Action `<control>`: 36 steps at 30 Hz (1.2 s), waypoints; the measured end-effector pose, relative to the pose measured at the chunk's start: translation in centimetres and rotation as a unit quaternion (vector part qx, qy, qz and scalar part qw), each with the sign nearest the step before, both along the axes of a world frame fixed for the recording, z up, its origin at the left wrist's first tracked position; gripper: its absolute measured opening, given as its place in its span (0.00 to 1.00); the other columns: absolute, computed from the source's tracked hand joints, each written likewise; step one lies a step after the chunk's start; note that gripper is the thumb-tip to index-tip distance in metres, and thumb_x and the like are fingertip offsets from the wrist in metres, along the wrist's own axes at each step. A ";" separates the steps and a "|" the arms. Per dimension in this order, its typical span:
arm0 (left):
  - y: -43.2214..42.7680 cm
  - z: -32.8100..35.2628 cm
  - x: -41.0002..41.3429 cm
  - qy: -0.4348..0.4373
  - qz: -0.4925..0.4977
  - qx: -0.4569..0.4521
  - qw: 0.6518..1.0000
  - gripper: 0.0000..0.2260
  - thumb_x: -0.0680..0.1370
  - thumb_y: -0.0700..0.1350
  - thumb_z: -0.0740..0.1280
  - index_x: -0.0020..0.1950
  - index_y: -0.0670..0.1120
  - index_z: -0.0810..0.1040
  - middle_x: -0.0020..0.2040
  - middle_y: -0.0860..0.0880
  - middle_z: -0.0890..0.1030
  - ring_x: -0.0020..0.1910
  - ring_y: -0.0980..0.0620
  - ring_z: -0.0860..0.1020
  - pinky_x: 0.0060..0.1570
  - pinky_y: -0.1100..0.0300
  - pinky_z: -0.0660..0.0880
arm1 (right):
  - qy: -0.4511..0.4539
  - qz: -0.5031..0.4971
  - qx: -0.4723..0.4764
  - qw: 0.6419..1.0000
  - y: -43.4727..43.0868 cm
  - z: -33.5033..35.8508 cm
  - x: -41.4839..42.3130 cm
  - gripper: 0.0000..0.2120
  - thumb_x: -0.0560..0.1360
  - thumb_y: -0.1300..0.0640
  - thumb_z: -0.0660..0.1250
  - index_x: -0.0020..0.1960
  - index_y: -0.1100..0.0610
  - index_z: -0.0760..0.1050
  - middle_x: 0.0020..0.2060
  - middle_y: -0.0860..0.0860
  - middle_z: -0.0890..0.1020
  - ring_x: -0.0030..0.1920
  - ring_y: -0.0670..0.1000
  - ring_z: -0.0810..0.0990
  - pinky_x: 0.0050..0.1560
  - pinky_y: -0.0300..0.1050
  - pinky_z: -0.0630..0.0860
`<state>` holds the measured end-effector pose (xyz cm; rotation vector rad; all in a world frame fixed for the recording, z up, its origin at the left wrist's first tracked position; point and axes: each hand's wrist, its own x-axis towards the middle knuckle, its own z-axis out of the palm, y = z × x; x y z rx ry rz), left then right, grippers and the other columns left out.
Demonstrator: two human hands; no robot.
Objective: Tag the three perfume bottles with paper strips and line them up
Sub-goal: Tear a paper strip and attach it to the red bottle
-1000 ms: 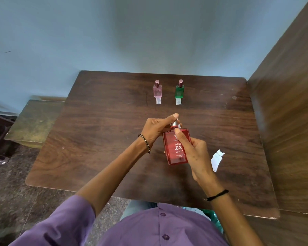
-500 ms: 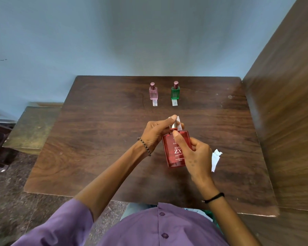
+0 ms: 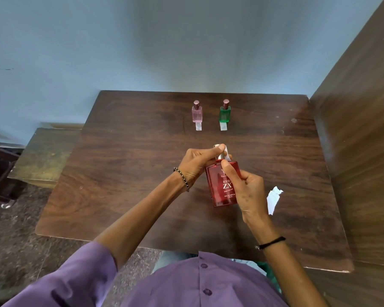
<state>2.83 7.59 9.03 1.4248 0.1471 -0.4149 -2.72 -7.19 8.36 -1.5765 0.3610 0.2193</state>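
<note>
The big red glass perfume bottle [image 3: 222, 185] with white letters is held up over the middle of the dark brown wooden table [image 3: 124, 173]; the right hand [image 3: 247, 191] is curled round its right side, with the thumb pressed on the front near the top; the left hand [image 3: 197, 165] is up at the shiny metal neck, and its fingers pinch a small white paper strip [image 3: 226, 150] against that neck; both hands are closed tight on the bottle and not open at all.

At the far side of the table stand the small pink glass bottle [image 3: 196, 113] and the small green glass bottle [image 3: 225, 112], side by side and a little apart, both upright with dark red caps; a white strip pokes out from under each one, toward the person.

A torn bit of white paper [image 3: 274, 199] lies flat on the table just right of the right hand.
</note>
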 end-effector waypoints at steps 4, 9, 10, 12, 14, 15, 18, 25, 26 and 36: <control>0.1 -0.4 -0.2 0.004 0.000 0.022 1.000 0.19 0.78 0.51 0.68 0.50 0.34 0.84 0.42 0.43 0.86 0.40 0.51 0.83 0.46 0.59 0.78 | -0.011 -0.001 -0.020 1.000 0.3 -0.2 -0.2 0.17 0.67 0.33 0.71 0.40 0.46 0.83 0.35 0.43 0.87 0.39 0.46 0.87 0.44 0.50 0.86; 0.6 -0.6 -0.2 -0.002 0.026 0.019 0.999 0.17 0.78 0.50 0.68 0.52 0.35 0.84 0.42 0.47 0.87 0.43 0.52 0.85 0.46 0.60 0.79 | 0.005 0.019 0.001 1.000 0.9 -0.3 0.3 0.15 0.67 0.35 0.71 0.41 0.47 0.82 0.36 0.42 0.87 0.39 0.45 0.87 0.45 0.49 0.85; 0.7 -0.6 0.0 0.000 0.033 0.004 0.999 0.18 0.77 0.51 0.68 0.52 0.36 0.84 0.46 0.46 0.87 0.47 0.50 0.85 0.50 0.57 0.80 | 0.002 0.027 0.002 1.000 0.9 -0.3 0.6 0.15 0.67 0.36 0.71 0.42 0.47 0.82 0.37 0.43 0.87 0.40 0.45 0.87 0.45 0.49 0.85; 0.8 -0.6 0.5 0.024 0.050 -0.023 0.998 0.21 0.77 0.55 0.67 0.53 0.36 0.84 0.51 0.43 0.86 0.52 0.47 0.84 0.56 0.53 0.79 | -0.002 0.034 0.000 0.999 0.6 -0.4 1.0 0.18 0.67 0.36 0.72 0.44 0.49 0.84 0.39 0.46 0.88 0.42 0.49 0.88 0.45 0.50 0.85; 0.8 -0.9 1.2 0.057 0.075 -0.034 0.995 0.25 0.78 0.59 0.63 0.54 0.38 0.84 0.52 0.43 0.86 0.53 0.46 0.84 0.56 0.54 0.79 | -0.002 0.044 -0.007 0.999 0.1 -0.6 1.3 0.19 0.66 0.35 0.73 0.46 0.50 0.85 0.41 0.49 0.88 0.43 0.52 0.88 0.46 0.54 0.85; 0.9 -1.1 1.5 0.064 0.085 -0.032 0.994 0.25 0.79 0.60 0.62 0.54 0.39 0.84 0.53 0.43 0.86 0.54 0.46 0.84 0.56 0.54 0.79 | -0.001 0.049 -0.008 0.999 -0.1 -0.6 1.3 0.19 0.66 0.36 0.74 0.46 0.49 0.85 0.41 0.50 0.88 0.43 0.52 0.88 0.46 0.55 0.85; 0.8 -1.8 2.1 0.050 0.085 -0.032 0.995 0.19 0.80 0.52 0.65 0.57 0.37 0.83 0.55 0.41 0.84 0.55 0.45 0.83 0.55 0.55 0.80 | 0.006 0.052 -0.005 0.999 -0.8 -1.1 1.2 0.16 0.67 0.39 0.74 0.47 0.49 0.84 0.40 0.49 0.88 0.41 0.51 0.88 0.45 0.53 0.85; 0.0 -5.3 3.7 0.032 0.073 0.018 0.997 0.10 0.77 0.32 0.67 0.59 0.33 0.79 0.46 0.44 0.83 0.44 0.53 0.82 0.47 0.59 0.82 | 0.042 0.005 0.022 0.999 -3.1 -2.8 2.7 0.16 0.71 0.42 0.74 0.50 0.53 0.85 0.41 0.51 0.89 0.42 0.50 0.88 0.42 0.45 0.84; -0.2 -5.9 4.0 0.034 0.065 0.033 0.997 0.10 0.78 0.31 0.66 0.59 0.34 0.78 0.43 0.45 0.82 0.41 0.55 0.82 0.46 0.60 0.82 | 0.044 -0.002 0.029 0.999 -3.5 -3.0 3.3 0.15 0.71 0.44 0.75 0.51 0.54 0.85 0.40 0.52 0.89 0.40 0.49 0.88 0.41 0.43 0.83; -4.4 -9.9 8.0 0.091 0.034 0.151 0.984 0.19 0.75 0.33 0.71 0.64 0.39 0.71 0.37 0.47 0.80 0.43 0.45 0.81 0.48 0.47 0.82 | 0.018 -0.012 0.007 1.000 -7.1 -4.5 10.3 0.09 0.75 0.51 0.74 0.53 0.53 0.84 0.40 0.49 0.89 0.41 0.46 0.88 0.39 0.37 0.83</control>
